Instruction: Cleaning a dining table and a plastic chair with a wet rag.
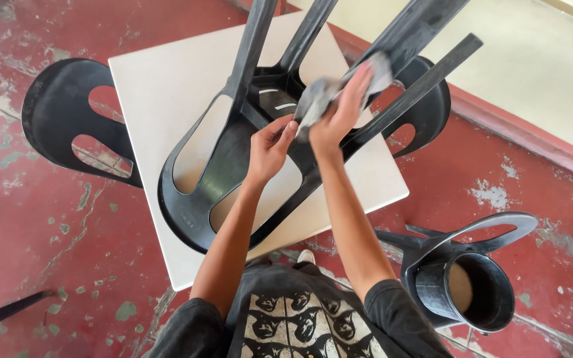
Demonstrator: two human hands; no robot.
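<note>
Black chair [233, 159], cream table [160, 86], grey cloth [323, 93], red floor [34, 219] with pale flaked patches.

A simple café or canteen-style eating area, seen from above. A small square cream tabletop [167, 86] stands on a worn floor [48, 219] painted dark red, with the paint flaking away in grey-green patches. Several matching black plastic chairs surround it: one [61, 113] pushed in at the far left side, one [233, 152] turned upside down on the tabletop with its legs pointing up, another [426, 106] behind the table, and a fourth [472, 278] lying tipped on the floor. A cream wall [532, 59] with a dark red base band [525, 132] runs along the right.
</note>
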